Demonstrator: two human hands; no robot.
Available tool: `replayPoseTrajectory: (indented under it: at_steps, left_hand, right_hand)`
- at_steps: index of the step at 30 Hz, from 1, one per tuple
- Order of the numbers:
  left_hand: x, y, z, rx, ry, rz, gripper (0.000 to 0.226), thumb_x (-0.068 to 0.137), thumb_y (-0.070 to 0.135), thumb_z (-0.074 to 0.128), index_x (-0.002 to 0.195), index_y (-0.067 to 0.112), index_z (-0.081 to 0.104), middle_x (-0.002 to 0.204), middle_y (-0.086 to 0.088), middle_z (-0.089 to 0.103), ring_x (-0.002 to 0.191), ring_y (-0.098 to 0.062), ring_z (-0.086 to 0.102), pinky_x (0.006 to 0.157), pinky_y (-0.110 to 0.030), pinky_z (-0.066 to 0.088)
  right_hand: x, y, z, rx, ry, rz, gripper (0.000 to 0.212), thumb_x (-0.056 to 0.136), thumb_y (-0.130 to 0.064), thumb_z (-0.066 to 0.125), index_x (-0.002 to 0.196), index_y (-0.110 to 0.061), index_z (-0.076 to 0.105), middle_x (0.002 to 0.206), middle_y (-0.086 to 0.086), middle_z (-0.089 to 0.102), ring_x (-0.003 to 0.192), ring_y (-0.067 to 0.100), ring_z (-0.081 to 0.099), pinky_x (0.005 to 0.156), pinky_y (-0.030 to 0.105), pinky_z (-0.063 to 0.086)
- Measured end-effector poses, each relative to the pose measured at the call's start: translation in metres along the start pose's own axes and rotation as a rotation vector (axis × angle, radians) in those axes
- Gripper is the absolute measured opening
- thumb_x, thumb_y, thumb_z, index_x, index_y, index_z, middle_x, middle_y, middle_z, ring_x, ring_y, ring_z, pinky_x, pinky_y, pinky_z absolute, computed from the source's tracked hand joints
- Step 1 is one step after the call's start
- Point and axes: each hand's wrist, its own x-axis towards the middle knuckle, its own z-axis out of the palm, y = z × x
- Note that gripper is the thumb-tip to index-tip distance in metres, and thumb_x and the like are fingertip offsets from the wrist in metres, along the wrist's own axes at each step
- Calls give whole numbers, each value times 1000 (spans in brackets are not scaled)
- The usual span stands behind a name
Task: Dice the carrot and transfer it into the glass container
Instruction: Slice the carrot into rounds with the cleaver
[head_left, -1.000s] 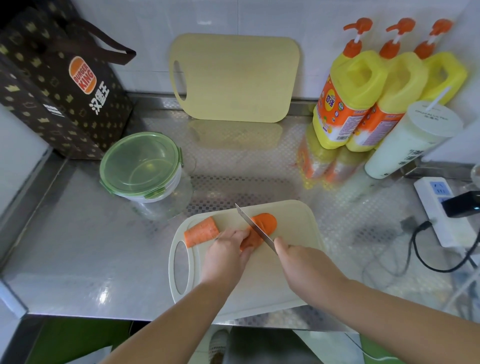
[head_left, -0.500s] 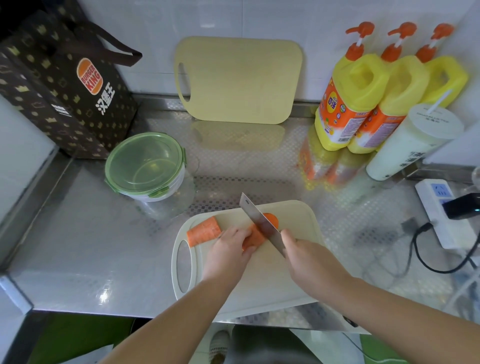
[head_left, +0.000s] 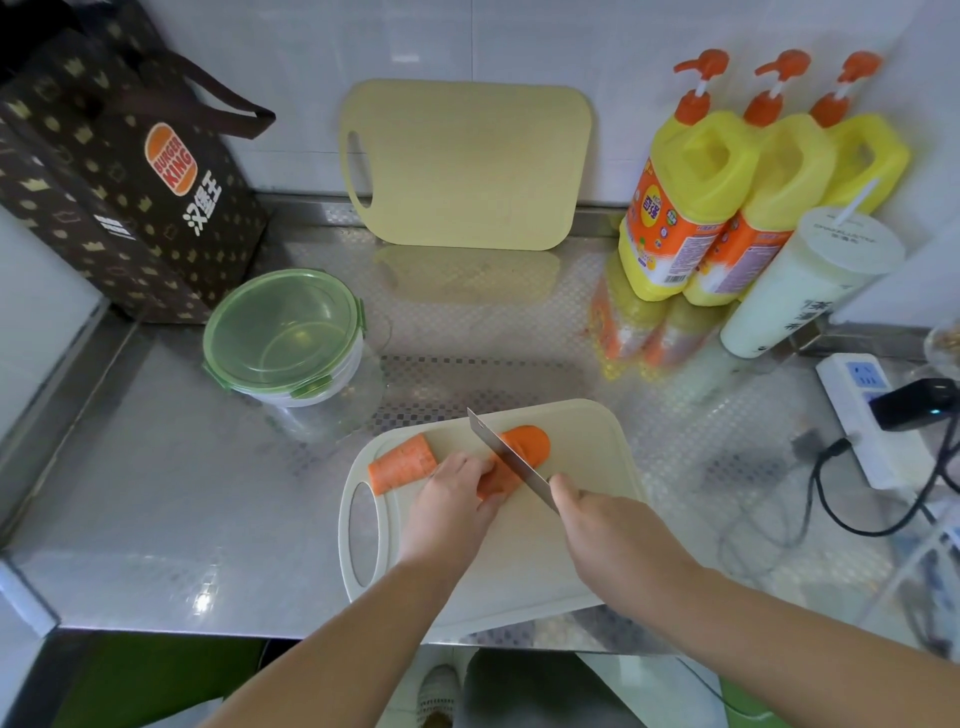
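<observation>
Lower centre, I see left hand (head_left: 449, 501) curled around the orange carrot piece (head_left: 527, 444), right hand (head_left: 613, 535) gripping the steel-bladed knife (head_left: 506, 457) across it.

"BURGER KING" on bag (head_left: 130, 197)

Paper bag (head_left: 124, 176), detergent bottles (head_left: 727, 197), power strip (head_left: 872, 415).

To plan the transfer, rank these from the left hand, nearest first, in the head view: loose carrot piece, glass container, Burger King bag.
1. Loose carrot piece, on the board, just left of the left hand.
2. Glass container, lidded, farther back-left.
3. Burger King bag, far back-left corner.
</observation>
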Motion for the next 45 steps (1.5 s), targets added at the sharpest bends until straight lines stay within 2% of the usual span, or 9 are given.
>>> replayPoseTrajectory:
  at_steps: [2, 7, 18, 23, 35, 39, 42, 43, 45]
  left_hand:
    - [0, 0, 0, -6, 5, 6, 25, 90, 28, 60, 113, 19, 61, 106, 4, 56, 100, -14, 54, 77, -23, 39]
    - [1, -3, 4, -19, 13, 24, 25, 88, 27, 62, 112, 18, 62, 105, 5, 57, 98, -14, 55, 78, -23, 41]
    - [2, -5, 4, -49, 42, 46, 21, 84, 24, 68, 103, 15, 67, 97, 2, 60, 88, -18, 58, 77, -33, 48]
    - [2, -5, 1, -13, 5, 26, 23, 86, 24, 65, 108, 19, 63, 102, 4, 58, 93, -15, 56, 78, -29, 45]
    - [1, -3, -1, 6, -7, 24, 30, 89, 27, 62, 118, 20, 60, 109, 3, 56, 97, -15, 57, 76, -21, 41]
    - [1, 0, -4, 9, -27, 37, 22, 89, 27, 60, 110, 22, 60, 103, 5, 56, 96, -15, 55, 74, -22, 39]
    - [2, 1, -5, 15, -49, 41, 23, 90, 27, 59, 112, 21, 58, 104, 4, 54, 99, -15, 52, 76, -22, 37]
    - [1, 1, -4, 17, -53, 37, 24, 91, 28, 58, 114, 22, 58, 105, 4, 54, 100, -15, 52, 77, -22, 37]
    - [1, 0, -3, 0, -49, 22, 26, 91, 28, 58, 116, 22, 58, 108, 5, 54, 102, -15, 52, 80, -23, 39]
  right_hand:
    - [1, 0, 1, -24, -1, -7, 54, 99, -9, 36, 148, -11, 13, 107, 3, 61, 86, 15, 64, 66, 23, 45]
    - [1, 1, 3, -66, -12, -4, 52, 100, -11, 37, 146, -10, 15, 106, 4, 60, 85, 17, 65, 73, 28, 54]
    - [5, 2, 1, -18, -30, -23, 51, 97, -7, 37, 145, -9, 17, 107, 7, 60, 87, 22, 64, 67, 30, 46]
    - [10, 5, 0, -41, -53, -41, 58, 95, -2, 37, 147, -10, 15, 104, 7, 61, 86, 21, 64, 64, 30, 45]
    - [25, 2, 17, -22, -66, -17, 50, 94, -4, 40, 141, -9, 22, 100, 5, 61, 80, 20, 62, 62, 28, 44]
    - [29, 5, 15, 88, -30, 23, 46, 92, -3, 38, 136, -12, 29, 83, 0, 50, 73, 24, 56, 56, 31, 35]
    - [27, 6, 7, 125, 25, 32, 44, 93, -2, 36, 136, -11, 28, 93, 3, 59, 82, 27, 61, 60, 32, 35]
    - [25, 6, 2, 134, 32, 22, 43, 94, -3, 36, 136, -10, 28, 91, 2, 59, 80, 26, 61, 57, 32, 34]
    - [20, 5, -8, 93, 55, 11, 35, 96, -6, 38, 129, -11, 30, 70, -7, 44, 58, 17, 49, 45, 27, 25]
